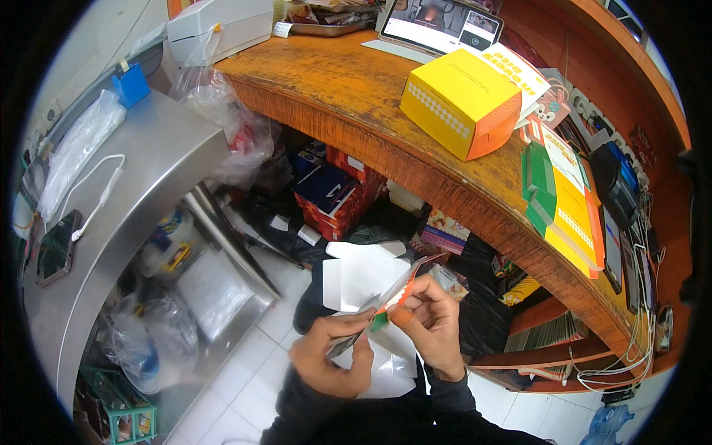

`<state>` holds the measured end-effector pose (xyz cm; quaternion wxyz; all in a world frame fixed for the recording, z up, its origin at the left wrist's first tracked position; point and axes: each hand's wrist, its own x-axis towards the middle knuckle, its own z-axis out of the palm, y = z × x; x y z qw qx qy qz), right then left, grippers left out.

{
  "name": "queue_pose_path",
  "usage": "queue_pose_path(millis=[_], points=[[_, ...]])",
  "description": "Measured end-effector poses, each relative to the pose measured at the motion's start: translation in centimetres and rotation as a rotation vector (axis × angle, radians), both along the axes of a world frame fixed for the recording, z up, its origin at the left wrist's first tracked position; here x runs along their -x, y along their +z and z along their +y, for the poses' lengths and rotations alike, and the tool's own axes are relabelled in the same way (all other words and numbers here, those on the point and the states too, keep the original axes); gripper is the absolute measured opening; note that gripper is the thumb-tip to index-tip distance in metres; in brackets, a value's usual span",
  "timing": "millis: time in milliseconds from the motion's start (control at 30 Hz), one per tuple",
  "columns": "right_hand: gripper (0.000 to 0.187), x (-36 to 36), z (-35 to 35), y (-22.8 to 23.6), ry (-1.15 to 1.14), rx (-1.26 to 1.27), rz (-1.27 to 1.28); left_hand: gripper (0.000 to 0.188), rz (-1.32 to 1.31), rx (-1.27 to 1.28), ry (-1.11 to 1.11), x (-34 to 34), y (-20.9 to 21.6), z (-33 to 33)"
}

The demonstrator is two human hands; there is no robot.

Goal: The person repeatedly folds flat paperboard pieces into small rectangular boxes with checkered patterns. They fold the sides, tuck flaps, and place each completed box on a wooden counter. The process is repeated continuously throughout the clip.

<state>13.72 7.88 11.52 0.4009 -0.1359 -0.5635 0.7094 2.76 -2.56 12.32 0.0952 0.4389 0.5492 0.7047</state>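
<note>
A thin, glossy grey sheet with an orange, white and green patterned edge point(399, 295) is held up over my lap, tilted. My left hand point(330, 357) grips its lower left end between thumb and fingers. At the coloured edge, my right hand point(429, 325) pinches with thumb and fingertips, next to a small green part. Beneath both hands an unfolded white carton blank point(362, 280) lies on my lap, flaps spread, partly hidden by the hands. I cannot tell whether the sheet is a sticker sheet or packaging.
On the wooden desk point(319, 81) stand a yellow carton box point(463, 96), flat yellow-green cartons point(564, 215), a tablet point(437, 26) and a white printer point(219, 30). The steel table point(159, 141) at left bears a phone point(58, 248) and a blue tape dispenser point(131, 85). Red boxes point(334, 200) sit under the desk.
</note>
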Motion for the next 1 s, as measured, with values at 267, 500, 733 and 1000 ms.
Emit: queue_pose_path(millis=[267, 500, 733, 1000], points=[[0.022, 1.9, -1.3, 0.0, -0.489, -0.303, -0.018, 0.013, -0.145, -0.073, -0.026, -0.1, -1.0, 0.3], [0.038, 2.1, -3.0, -0.3, -0.567, -0.722, -0.112, 0.013, -0.024, -0.108, 0.121, 0.2, -1.3, 0.2], [0.034, 3.0, -5.0, -1.7, -0.575, -0.599, 0.048, 0.012, -0.080, -0.160, -0.009, 1.0, -1.1, 0.0], [0.040, 3.9, -5.6, -2.0, -0.445, -0.622, 0.109, 0.010, -0.163, -0.170, 0.157, 1.0, -1.0, -0.5]])
